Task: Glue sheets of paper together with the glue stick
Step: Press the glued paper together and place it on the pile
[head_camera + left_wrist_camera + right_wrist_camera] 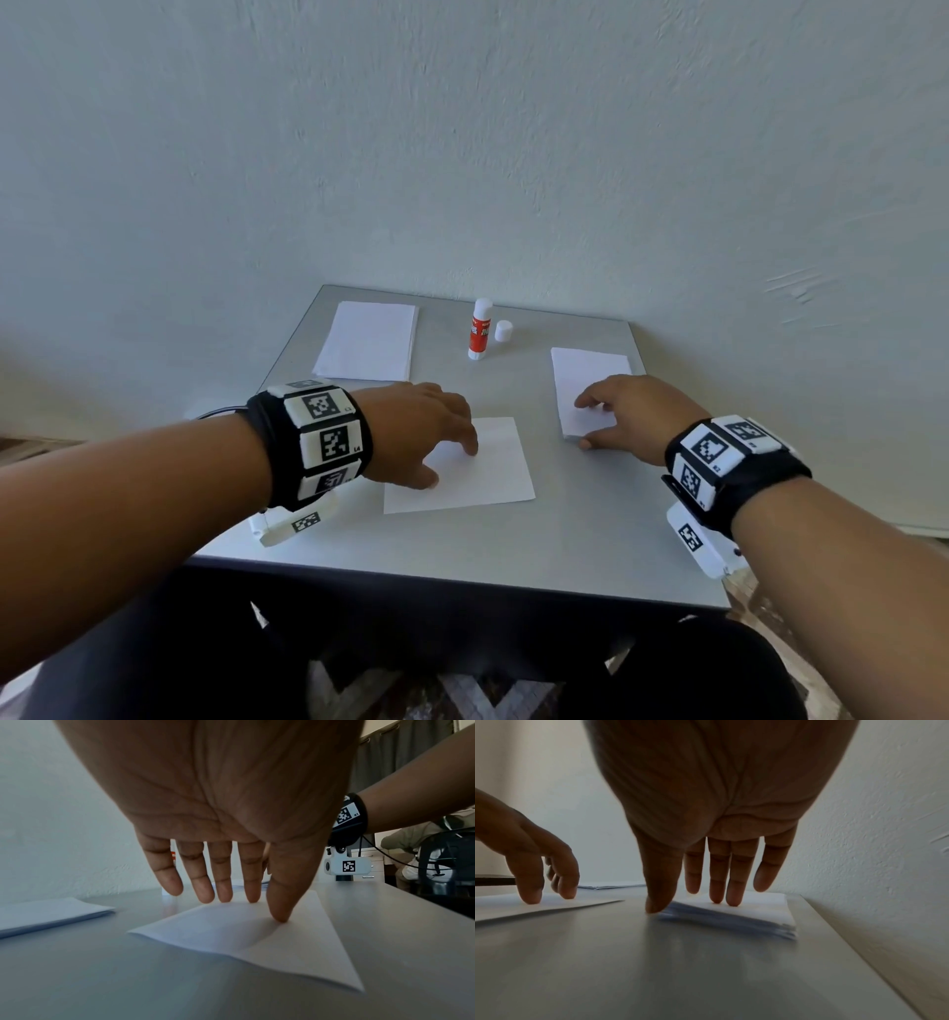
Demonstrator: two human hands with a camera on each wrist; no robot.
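A single white sheet [493, 473] [257, 943] lies in the middle of the grey table [462, 555]. My left hand [452, 467] [267, 908] presses on its left part with straight fingers and thumb. At the right, my right hand [590, 424] [685, 902] rests on a stack of white paper [590, 375] [757, 908], with straight fingers on top and the thumb at the stack's near left corner. The glue stick [480, 329] stands upright and uncapped at the back middle. Its white cap [504, 330] sits just to its right.
A second stack of white paper [367, 339] [46, 912] [611, 886] lies at the back left. A pale wall rises right behind the table. The table's front edge [462, 580] is close to my knees.
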